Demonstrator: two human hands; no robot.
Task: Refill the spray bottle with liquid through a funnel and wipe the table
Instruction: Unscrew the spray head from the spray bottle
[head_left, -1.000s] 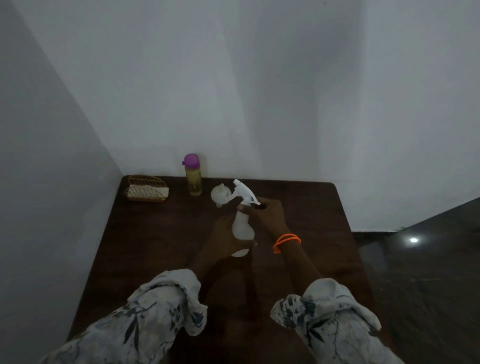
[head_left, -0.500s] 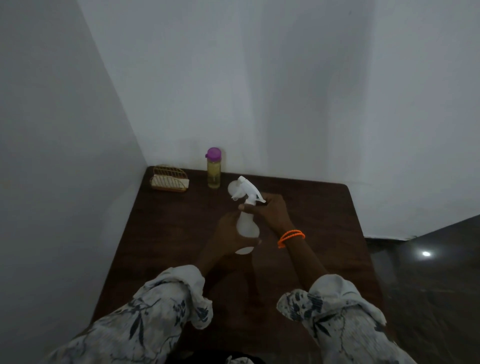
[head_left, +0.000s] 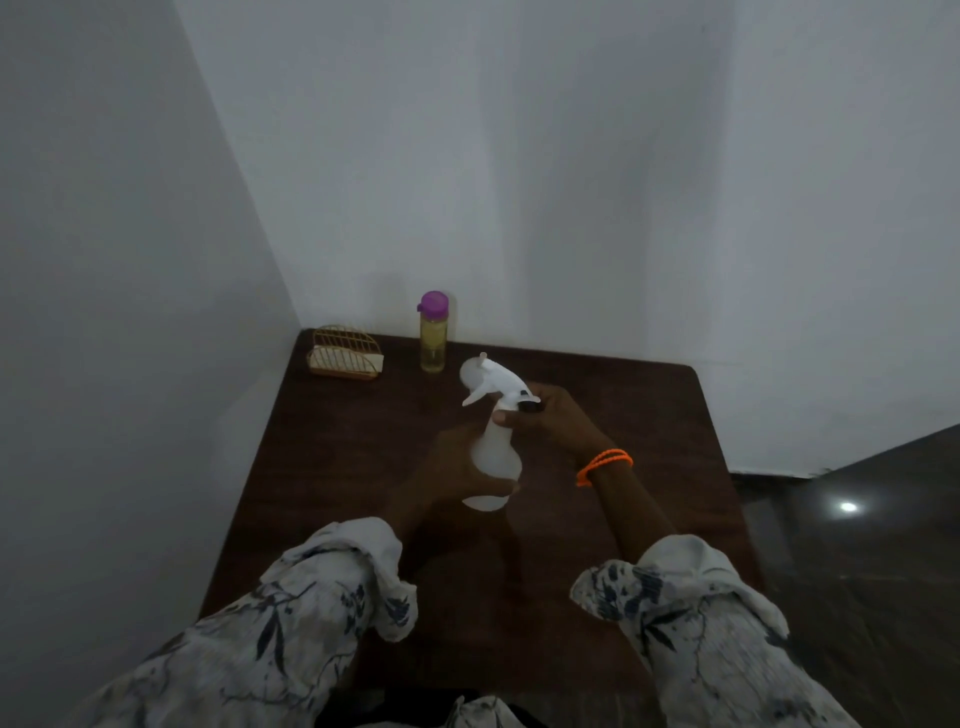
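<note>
A white spray bottle (head_left: 493, 457) stands upright at the middle of the dark wooden table (head_left: 332, 467). My left hand (head_left: 457, 467) wraps around its lower body. My right hand (head_left: 550, 415) grips the neck just under the white trigger head (head_left: 498, 384), which points left. A translucent white funnel (head_left: 472, 373) lies behind the trigger head, mostly hidden by it. A bottle of yellow liquid with a purple cap (head_left: 432, 332) stands at the table's back edge.
A gold wire holder with white cloth or napkins (head_left: 344, 354) sits in the back left corner. White walls close off the table's left and back sides. Dark floor lies to the right of the table.
The camera view has shifted, so the table sits further right in frame. Both hands stay on the spray bottle; the trigger head has tilted slightly.
</note>
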